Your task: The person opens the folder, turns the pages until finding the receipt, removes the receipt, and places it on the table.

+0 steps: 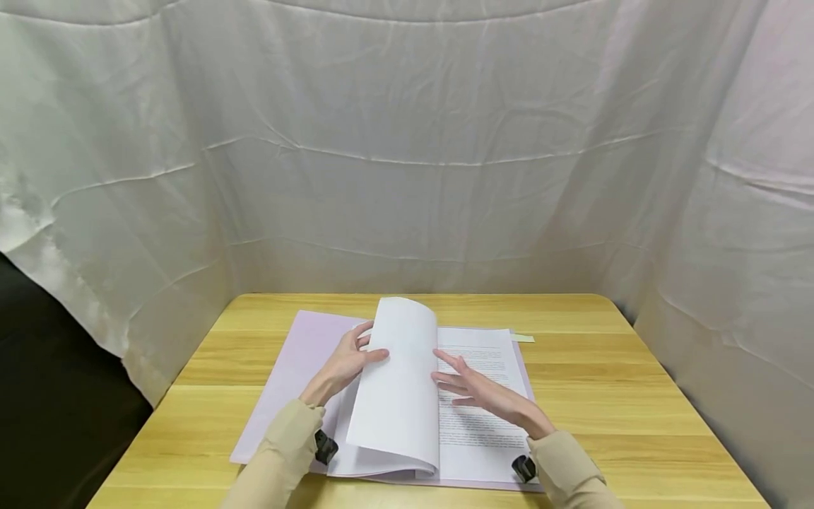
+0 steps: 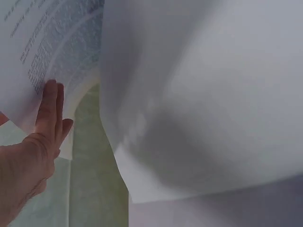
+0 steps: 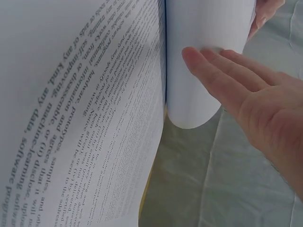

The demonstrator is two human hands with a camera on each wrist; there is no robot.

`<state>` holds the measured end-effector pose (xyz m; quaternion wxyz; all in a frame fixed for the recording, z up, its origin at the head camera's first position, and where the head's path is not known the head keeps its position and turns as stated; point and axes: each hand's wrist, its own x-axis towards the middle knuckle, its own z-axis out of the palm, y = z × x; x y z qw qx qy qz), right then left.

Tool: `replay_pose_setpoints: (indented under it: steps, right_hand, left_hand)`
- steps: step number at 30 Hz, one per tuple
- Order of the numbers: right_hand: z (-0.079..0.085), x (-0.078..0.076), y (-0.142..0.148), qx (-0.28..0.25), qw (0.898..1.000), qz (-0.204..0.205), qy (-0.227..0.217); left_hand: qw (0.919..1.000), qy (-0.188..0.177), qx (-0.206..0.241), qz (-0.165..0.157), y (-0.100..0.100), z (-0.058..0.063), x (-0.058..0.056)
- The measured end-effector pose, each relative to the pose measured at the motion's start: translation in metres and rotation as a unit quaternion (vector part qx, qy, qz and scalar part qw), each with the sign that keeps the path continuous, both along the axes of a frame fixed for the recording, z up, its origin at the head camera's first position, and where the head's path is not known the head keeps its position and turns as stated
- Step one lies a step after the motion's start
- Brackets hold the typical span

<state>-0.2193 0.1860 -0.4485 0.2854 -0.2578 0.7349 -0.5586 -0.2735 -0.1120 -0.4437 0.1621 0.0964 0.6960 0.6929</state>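
Observation:
A lilac folder lies spread on the table with a stack of white sheets in it. One white sheet stands lifted and curved over toward the left, its blank side showing in the head view. My left hand pinches this sheet at its left edge, thumb on the blank side. In the left wrist view the left hand's fingers lie along a printed face. My right hand has its fingers spread, fingertips against the bend of the lifted sheet. Beneath it lies a printed page.
A pale yellow-green tab sticks out past the folder's right side. The wooden table extends on both sides, with pale grey curtains around it. Something black hangs at the far left.

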Motion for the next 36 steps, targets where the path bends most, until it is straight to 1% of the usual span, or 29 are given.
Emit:
replay_pose_setpoints:
  steps: [3, 6, 10, 12, 15, 21, 23, 26, 30, 33, 36]
  right_hand:
    - [-0.001, -0.003, -0.001, 0.007, 1.000, 0.004, 0.002]
    - [-0.002, -0.005, -0.002, 0.015, 1.000, 0.005, 0.005]
    - [-0.001, -0.007, -0.002, 0.022, 1.000, 0.007, 0.011]
    - [-0.001, -0.008, -0.001, 0.024, 1.000, 0.006, 0.014]
    - [-0.002, -0.010, 0.001, 0.027, 1.000, 0.004, 0.015]
    - [-0.006, -0.015, 0.009, 0.033, 0.999, -0.004, 0.023]
    - [-0.007, -0.017, 0.012, 0.036, 0.999, -0.009, 0.025]
    - [-0.008, -0.021, 0.016, 0.043, 0.999, -0.015, 0.025]
    - [-0.007, -0.026, 0.021, 0.050, 0.998, -0.024, 0.021]
    - [-0.006, -0.029, 0.023, 0.061, 0.997, -0.033, 0.021]
    - [-0.007, -0.033, 0.026, 0.073, 0.996, -0.041, 0.019]
  left_hand:
    - [0.9998, -0.012, -0.007, 0.012, -0.002, -0.002, -0.005]
    - [0.9991, -0.020, -0.023, 0.032, -0.003, -0.003, -0.008]
    - [0.9965, -0.025, -0.055, 0.058, -0.004, -0.004, -0.011]
    - [0.9952, -0.025, -0.069, 0.065, -0.004, -0.004, -0.013]
    - [0.9932, -0.023, -0.090, 0.070, -0.005, -0.005, -0.014]
    - [0.9912, -0.018, -0.114, 0.065, -0.009, -0.009, -0.017]
    - [0.9895, -0.012, -0.129, 0.064, -0.011, -0.009, -0.019]
    - [0.9839, -0.002, -0.166, 0.067, -0.013, -0.011, -0.021]
    - [0.9744, 0.015, -0.212, 0.073, -0.014, -0.011, -0.022]
    - [0.9708, 0.019, -0.226, 0.077, -0.015, -0.012, -0.024]
    - [0.9648, 0.023, -0.248, 0.084, -0.016, -0.014, -0.025]
